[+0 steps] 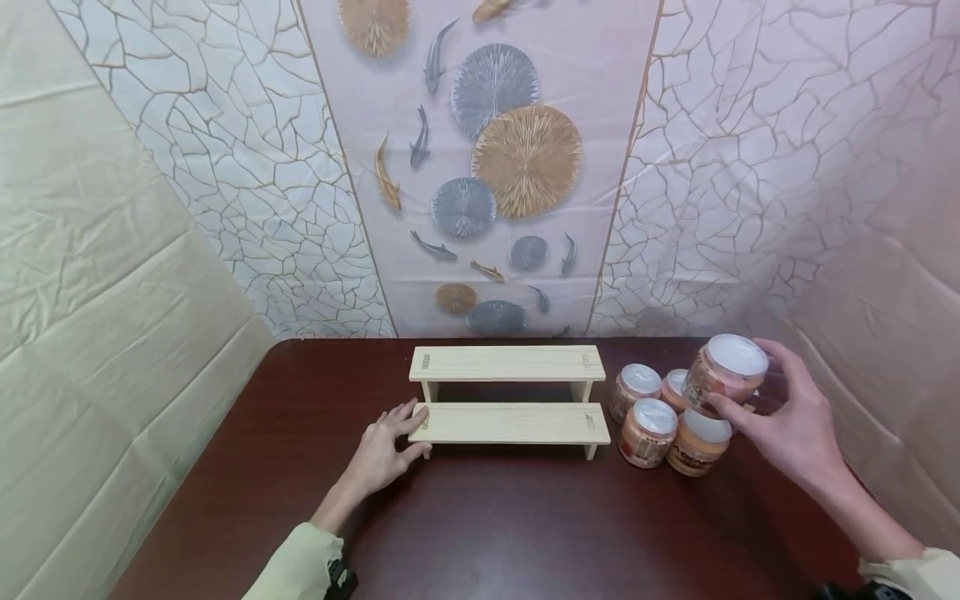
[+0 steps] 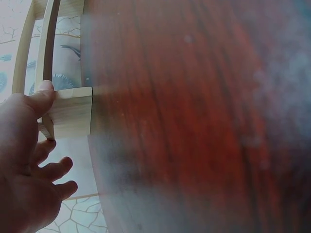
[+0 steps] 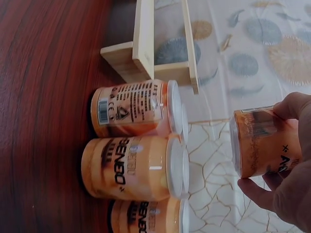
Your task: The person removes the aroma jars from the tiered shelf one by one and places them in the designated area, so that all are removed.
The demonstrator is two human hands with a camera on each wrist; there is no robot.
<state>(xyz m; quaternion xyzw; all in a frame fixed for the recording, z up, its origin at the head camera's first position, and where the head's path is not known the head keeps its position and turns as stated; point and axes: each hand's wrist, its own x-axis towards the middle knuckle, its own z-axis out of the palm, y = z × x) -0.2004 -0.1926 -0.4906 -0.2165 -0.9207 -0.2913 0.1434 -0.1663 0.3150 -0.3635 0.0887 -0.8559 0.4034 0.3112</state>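
Observation:
A two-tier wooden riser (image 1: 510,423) stands on the dark table. My left hand (image 1: 378,454) is at the left end of its lower step. In the left wrist view, thumb and index finger pinch that wooden end from opposite sides while the other fingers stay loosely bent. To the right, my right hand (image 1: 798,425) grips an orange-labelled jar (image 1: 720,379) with a whitish lid, raised above a group of similar jars (image 1: 647,442). Its thumb and fingers wrap the jar's sides, as the right wrist view shows; part of the label (image 3: 255,145) is covered.
The grouped jars stand upright close together, just right of the riser. The riser's upper step (image 1: 510,364) lies behind the lower one. Patterned cloth (image 1: 495,275) hangs behind the table (image 1: 480,525), with plain fabric (image 1: 112,292) along the left and right sides.

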